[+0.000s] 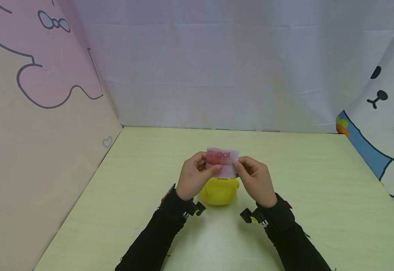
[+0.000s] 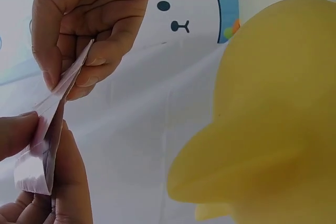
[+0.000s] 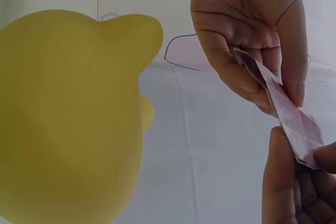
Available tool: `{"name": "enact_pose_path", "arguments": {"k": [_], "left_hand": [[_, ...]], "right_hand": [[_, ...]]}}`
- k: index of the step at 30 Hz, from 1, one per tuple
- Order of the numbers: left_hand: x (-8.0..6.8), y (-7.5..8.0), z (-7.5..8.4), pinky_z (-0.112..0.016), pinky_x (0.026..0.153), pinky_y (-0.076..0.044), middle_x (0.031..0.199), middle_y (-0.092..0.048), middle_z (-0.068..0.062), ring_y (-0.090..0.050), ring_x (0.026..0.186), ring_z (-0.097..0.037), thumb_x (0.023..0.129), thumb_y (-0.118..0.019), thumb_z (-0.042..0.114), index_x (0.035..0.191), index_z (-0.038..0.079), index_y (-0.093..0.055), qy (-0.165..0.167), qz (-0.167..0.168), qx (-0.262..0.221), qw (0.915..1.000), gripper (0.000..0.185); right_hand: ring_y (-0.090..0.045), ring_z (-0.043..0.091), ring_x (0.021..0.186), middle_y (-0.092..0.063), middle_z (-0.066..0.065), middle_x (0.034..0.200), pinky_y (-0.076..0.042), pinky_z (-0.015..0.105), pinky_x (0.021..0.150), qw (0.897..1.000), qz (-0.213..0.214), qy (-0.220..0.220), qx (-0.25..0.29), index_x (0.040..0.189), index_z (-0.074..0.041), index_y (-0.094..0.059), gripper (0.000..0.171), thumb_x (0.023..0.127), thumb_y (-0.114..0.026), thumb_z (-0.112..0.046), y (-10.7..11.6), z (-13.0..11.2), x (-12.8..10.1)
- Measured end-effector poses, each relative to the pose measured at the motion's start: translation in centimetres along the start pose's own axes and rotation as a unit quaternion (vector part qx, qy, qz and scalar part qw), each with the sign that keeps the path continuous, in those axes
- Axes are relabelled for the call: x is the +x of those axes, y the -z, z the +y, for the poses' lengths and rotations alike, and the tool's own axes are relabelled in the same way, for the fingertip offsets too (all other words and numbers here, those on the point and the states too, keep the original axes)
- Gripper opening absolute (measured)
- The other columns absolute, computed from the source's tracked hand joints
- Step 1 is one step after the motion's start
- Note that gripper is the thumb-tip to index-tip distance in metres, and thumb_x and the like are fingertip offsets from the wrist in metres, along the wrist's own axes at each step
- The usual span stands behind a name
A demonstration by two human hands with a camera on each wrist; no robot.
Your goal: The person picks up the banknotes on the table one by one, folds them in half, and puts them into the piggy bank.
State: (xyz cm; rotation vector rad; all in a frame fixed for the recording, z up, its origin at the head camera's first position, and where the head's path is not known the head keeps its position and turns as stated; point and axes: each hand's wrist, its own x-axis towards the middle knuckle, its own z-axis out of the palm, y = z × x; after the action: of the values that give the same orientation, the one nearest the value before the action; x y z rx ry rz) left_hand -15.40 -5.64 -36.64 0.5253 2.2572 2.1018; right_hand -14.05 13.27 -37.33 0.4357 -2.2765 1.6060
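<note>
**Three views, one shared centre**

The head camera looks forward and down over the table (image 1: 319, 180). Each wrist camera sits low and very near, looking up and across. All three share the banknote (image 1: 222, 162) and the yellow money box (image 1: 219, 192).

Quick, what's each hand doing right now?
Left hand: pinches one end of the folded pink paper banknote.
Right hand: pinches the banknote's other end.

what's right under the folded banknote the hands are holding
A yellow piggy bank sits on the table below the banknote. Its top is partly covered by the note and both hands.
</note>
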Motion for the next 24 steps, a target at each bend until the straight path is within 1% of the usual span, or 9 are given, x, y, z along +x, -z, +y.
{"name": "enact_pose_path", "arguments": {"k": [2, 6, 8, 12, 15, 19, 24], "left_hand": [[0.02, -0.01, -0.08, -0.021, 0.076, -0.055, 0.108, -0.07, -0.021, -0.063, 0.081, -0.012, 0.091, -0.069, 0.007, 0.119, -0.002, -0.061, -0.002, 0.001, 0.0, 1.0, 0.031], [0.02, 0.01, -0.21, -0.021, 0.075, -0.056, 0.107, -0.071, -0.021, -0.063, 0.081, -0.012, 0.09, -0.069, 0.006, 0.118, -0.002, -0.061, -0.009, 0.008, 0.002, 0.9999, 0.03], [-0.01, 0.02, -0.21, -0.021, 0.076, -0.056, 0.107, -0.071, -0.021, -0.064, 0.082, -0.012, 0.09, -0.069, 0.006, 0.117, -0.002, -0.062, -0.012, 0.011, 0.003, 0.9999, 0.029], [-0.1, 0.02, -0.11, -0.023, 0.078, -0.057, 0.107, -0.071, -0.022, -0.066, 0.084, -0.013, 0.09, -0.069, 0.007, 0.117, -0.003, -0.061, -0.019, 0.015, 0.007, 0.9997, 0.029], [-0.13, 0.02, -0.02, -0.024, 0.079, -0.057, 0.108, -0.071, -0.021, -0.067, 0.087, -0.015, 0.09, -0.069, 0.008, 0.117, -0.002, -0.062, -0.019, 0.022, 0.012, 0.9995, 0.029], [-0.11, 0.04, 0.09, -0.025, 0.08, -0.058, 0.109, -0.071, -0.02, -0.068, 0.091, -0.019, 0.09, -0.07, 0.008, 0.117, -0.002, -0.062, -0.02, 0.033, 0.019, 0.9991, 0.03], [-0.03, 0.07, 0.01, -0.027, 0.08, -0.058, 0.109, -0.07, -0.021, -0.068, 0.092, -0.023, 0.09, -0.07, 0.007, 0.116, -0.003, -0.062, -0.033, 0.042, 0.025, 0.9983, 0.029]], "right_hand": [[-0.061, 0.015, 0.066, -0.068, 0.018, 0.082, -0.055, 0.021, 0.065, 1.0, -0.003, -0.006, 0.0, 0.097, 0.007, -0.069, 0.015, 0.097, -0.057, -0.003, -0.01, -0.02, 0.02], [-0.061, 0.007, 0.067, -0.069, 0.019, 0.085, -0.056, 0.019, 0.066, 1.0, -0.007, -0.018, 0.001, 0.099, 0.007, -0.069, 0.016, 0.097, -0.057, -0.004, -0.07, -0.11, 0.0], [-0.06, 0.005, 0.067, -0.069, 0.02, 0.086, -0.055, 0.018, 0.067, 1.0, -0.008, -0.023, 0.002, 0.099, 0.007, -0.069, 0.016, 0.098, -0.056, -0.004, -0.11, -0.13, -0.03], [-0.06, 0.005, 0.067, -0.069, 0.02, 0.086, -0.055, 0.018, 0.067, 1.0, -0.009, -0.026, 0.008, 0.1, 0.008, -0.069, 0.017, 0.098, -0.056, -0.004, -0.17, -0.17, -0.11], [-0.061, 0.005, 0.066, -0.069, 0.021, 0.085, -0.055, 0.019, 0.065, 0.999, -0.011, -0.023, 0.019, 0.1, 0.008, -0.069, 0.016, 0.097, -0.058, -0.004, -0.19, -0.2, -0.12], [-0.062, 0.006, 0.065, -0.068, 0.022, 0.083, -0.056, 0.02, 0.064, 0.999, -0.021, -0.019, 0.042, 0.098, 0.008, -0.068, 0.013, 0.095, -0.061, -0.002, -0.16, -0.16, -0.12], [-0.062, 0.009, 0.064, -0.066, 0.023, 0.083, -0.058, 0.023, 0.064, 0.997, -0.034, -0.02, 0.067, 0.096, 0.009, -0.067, 0.011, 0.094, -0.062, -0.001, -0.15, -0.14, -0.14]]}}
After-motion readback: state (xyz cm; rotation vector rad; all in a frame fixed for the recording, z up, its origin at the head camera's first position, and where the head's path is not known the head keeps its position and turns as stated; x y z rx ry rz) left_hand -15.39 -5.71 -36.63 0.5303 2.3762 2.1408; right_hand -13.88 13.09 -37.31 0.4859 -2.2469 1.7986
